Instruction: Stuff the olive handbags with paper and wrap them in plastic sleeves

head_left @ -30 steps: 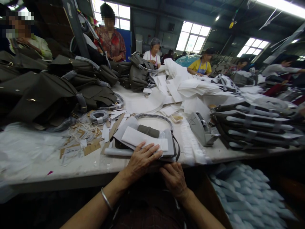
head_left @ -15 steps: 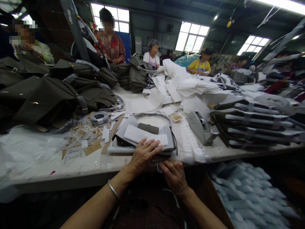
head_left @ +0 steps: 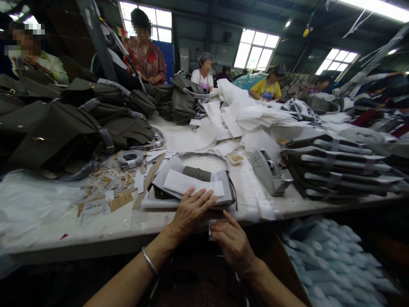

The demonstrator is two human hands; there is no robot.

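A dark olive bag (head_left: 198, 174) lies flat at the near edge of the table (head_left: 128, 221), partly wrapped in grey-white sheets (head_left: 185, 183), its strap looping behind it. My left hand (head_left: 190, 211) rests on the wrapped bag's near side with fingers spread flat. Just below the table edge, my right hand (head_left: 233, 243) pinches a small whitish strip (head_left: 211, 225) between thumb and fingers. A bangle sits on my left wrist.
Olive bags (head_left: 54, 132) are piled at the left. A tape dispenser (head_left: 268, 172) stands right of the wrapped bag, then a stack of wrapped bags (head_left: 338, 168). White paper sheets (head_left: 243, 115), card tags (head_left: 115, 187) and a tape roll (head_left: 130, 158) cover the table. Several people sit opposite. Blue-white packets (head_left: 329, 260) lie lower right.
My right hand has drawn a small whitish strip out from under the bag's near edge. My left hand stays pressed on the wrapped bag.
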